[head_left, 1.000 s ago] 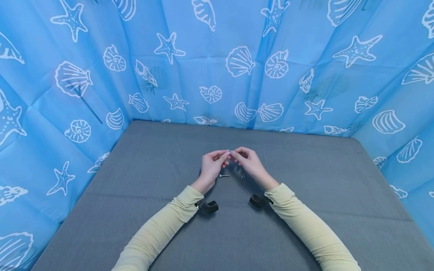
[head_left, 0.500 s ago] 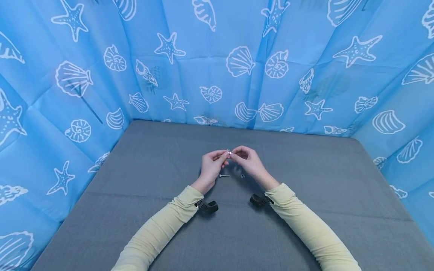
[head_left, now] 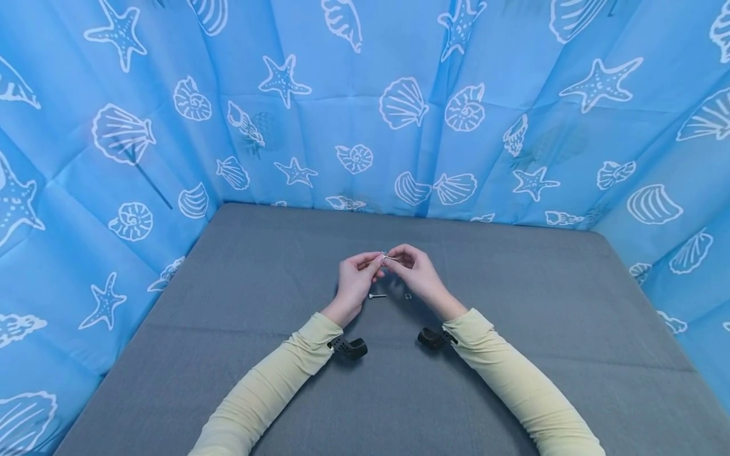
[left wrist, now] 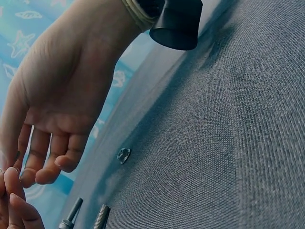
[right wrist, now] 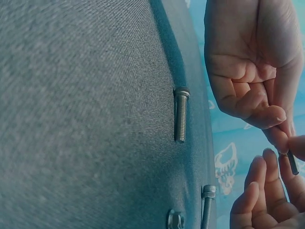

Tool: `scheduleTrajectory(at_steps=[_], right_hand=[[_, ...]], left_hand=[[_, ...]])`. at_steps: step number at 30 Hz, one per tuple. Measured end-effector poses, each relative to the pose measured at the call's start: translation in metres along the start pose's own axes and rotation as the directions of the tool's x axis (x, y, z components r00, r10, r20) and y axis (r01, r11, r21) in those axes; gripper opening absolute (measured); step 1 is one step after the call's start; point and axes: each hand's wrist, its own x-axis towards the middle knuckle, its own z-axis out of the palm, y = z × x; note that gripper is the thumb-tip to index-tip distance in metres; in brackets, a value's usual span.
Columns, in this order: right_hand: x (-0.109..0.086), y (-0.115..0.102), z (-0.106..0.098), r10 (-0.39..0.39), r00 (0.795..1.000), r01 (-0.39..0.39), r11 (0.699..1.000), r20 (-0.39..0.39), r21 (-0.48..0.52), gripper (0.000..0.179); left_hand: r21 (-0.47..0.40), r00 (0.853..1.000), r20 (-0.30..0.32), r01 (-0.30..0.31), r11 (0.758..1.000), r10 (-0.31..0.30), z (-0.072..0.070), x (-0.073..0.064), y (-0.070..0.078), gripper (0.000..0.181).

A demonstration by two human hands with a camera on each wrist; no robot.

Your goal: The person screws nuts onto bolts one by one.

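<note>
The left hand (head_left: 354, 279) and right hand (head_left: 423, 273), fingers curled, both pinch a slim silver metal bolt (right wrist: 293, 163), its shaft (head_left: 393, 258) (a mere glint before) now visible.

Head view high, facing forward-down; wrist views close, apparently sharing hands (head_left: 353, 282) (head_left: 421, 272).

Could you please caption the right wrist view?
Left hand and right hand meet at a bolt, more bolts and a nut nearby.
</note>
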Motion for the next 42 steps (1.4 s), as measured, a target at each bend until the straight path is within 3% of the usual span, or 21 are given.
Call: scheduleTrajectory(at_steps=[7,16,25,32,42], right_hand=[[-0.008,-0.021,0.002,0.031,1.0,-0.031,0.999,0.004,-0.027,0.023],[-0.008,-0.017,0.002,-0.035,0.999,0.035,0.999,-0.001,-0.01,0.021],[-0.008,-0.019,0.003,0.01,0.999,-0.012,0.997,-0.032,-0.079,0.023],[-0.008,-0.019,0.005,0.002,1.0,-0.002,1.0,-0.026,-0.02,0.021],[-0.008,-0.02,0.005,0.032,0.999,-0.032,0.999,-0.017,-0.022,0.022]], left_hand=[[-0.017,1.0,0.022,0.008,1.0,-0.007,-0.001,0.001,-0.001,0.023],[-0.003,1.0,0.007,0.018,1.0,-0.018,-0.001,0.002,-0.002,0.022],[0.001,1.0,-0.001,-0.012,1.0,0.012,-0.001,0.0,-0.003,0.02],[-0.005,1.0,0.017,0.021,1.0,-0.021,0.0,-0.012,0.027,0.022],[0.003,1.0,0.023,0.014,1.0,-0.014,0.0,-0.013,0.027,0.022]])
